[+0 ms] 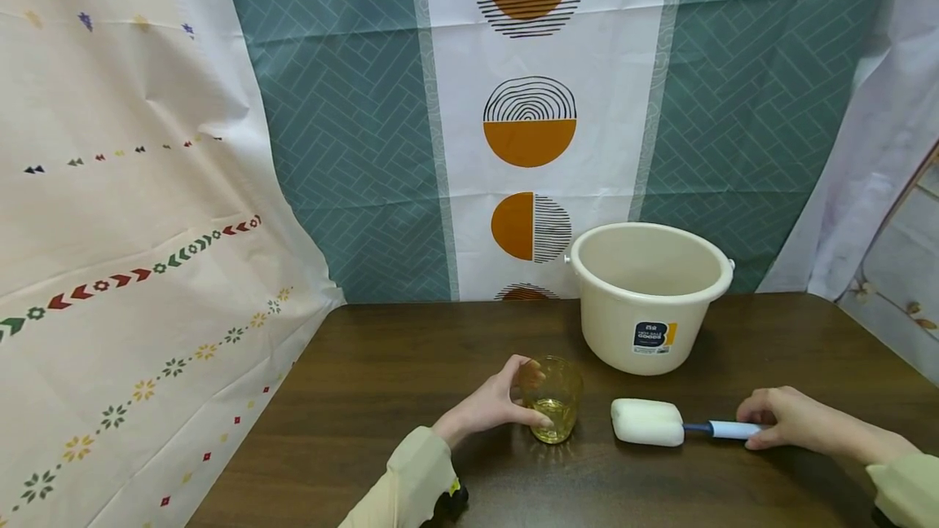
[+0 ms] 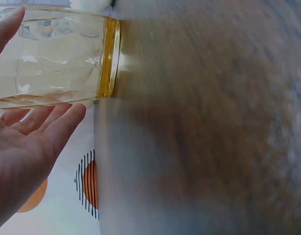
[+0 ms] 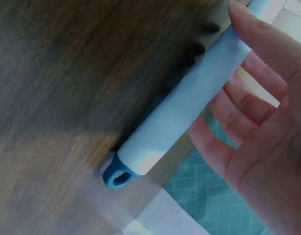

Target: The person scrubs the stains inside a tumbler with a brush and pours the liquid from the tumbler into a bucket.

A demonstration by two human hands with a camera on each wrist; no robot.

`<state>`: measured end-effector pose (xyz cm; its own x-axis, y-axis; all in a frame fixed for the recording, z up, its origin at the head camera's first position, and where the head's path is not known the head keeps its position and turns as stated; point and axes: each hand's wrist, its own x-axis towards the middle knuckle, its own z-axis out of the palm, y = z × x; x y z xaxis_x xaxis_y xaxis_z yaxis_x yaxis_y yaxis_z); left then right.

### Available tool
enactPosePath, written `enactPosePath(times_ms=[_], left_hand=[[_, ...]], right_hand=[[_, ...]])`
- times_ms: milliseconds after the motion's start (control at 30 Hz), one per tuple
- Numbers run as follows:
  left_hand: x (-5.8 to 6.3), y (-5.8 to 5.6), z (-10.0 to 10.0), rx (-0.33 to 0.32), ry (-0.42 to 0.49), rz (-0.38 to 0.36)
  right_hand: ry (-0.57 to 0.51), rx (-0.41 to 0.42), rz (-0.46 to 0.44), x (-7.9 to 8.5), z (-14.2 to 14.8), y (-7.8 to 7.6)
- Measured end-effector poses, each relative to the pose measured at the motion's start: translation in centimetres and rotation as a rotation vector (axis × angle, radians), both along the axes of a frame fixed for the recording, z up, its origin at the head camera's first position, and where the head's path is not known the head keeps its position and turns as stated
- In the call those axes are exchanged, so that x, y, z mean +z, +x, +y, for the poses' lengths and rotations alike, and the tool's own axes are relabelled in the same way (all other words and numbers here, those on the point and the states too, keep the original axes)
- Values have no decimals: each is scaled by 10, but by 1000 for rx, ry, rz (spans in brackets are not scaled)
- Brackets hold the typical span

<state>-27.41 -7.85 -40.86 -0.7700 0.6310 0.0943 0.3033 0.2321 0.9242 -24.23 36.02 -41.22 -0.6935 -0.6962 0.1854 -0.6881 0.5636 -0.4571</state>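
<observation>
A clear amber drinking glass (image 1: 557, 398) stands upright on the brown wooden table. My left hand (image 1: 487, 404) holds it from the left side, the thumb on the near side and the fingers round the far side. To the right lies a sponge brush (image 1: 647, 422) with a white sponge head and a pale blue handle (image 3: 175, 117) that ends in a dark blue hanging loop (image 3: 118, 176). My right hand (image 1: 800, 424) grips that handle, thumb on one side and fingers on the other. The sponge head points left, towards the glass.
Behind the sponge brush stands a cream bucket (image 1: 649, 332) with a label on its front. A patterned teal and white curtain (image 1: 345, 145) hangs along the table's back edge. On the left a cream patterned cloth (image 1: 147, 267) drapes down beside the wooden table (image 1: 352, 398).
</observation>
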Motion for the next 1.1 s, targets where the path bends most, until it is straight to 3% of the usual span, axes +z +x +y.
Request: enactPosePath(times_ms=[300,500,733,967,1100], left_hand=[[3,1,0,-6,11,-4],[3,0,0,10,-11,1],[5,0,0,0,4,-1],[2,-1,0,-10,9,-10],[0,-1,-1,-7,6,-20]], right_hand=[[129,-152,-93,9,-7,4],[153,-186,-107,10,-7,5],[155,-174,-76,14,-9,6],[210,-264,-29,30,-17,7],[179,-296,34,39,-21,6]])
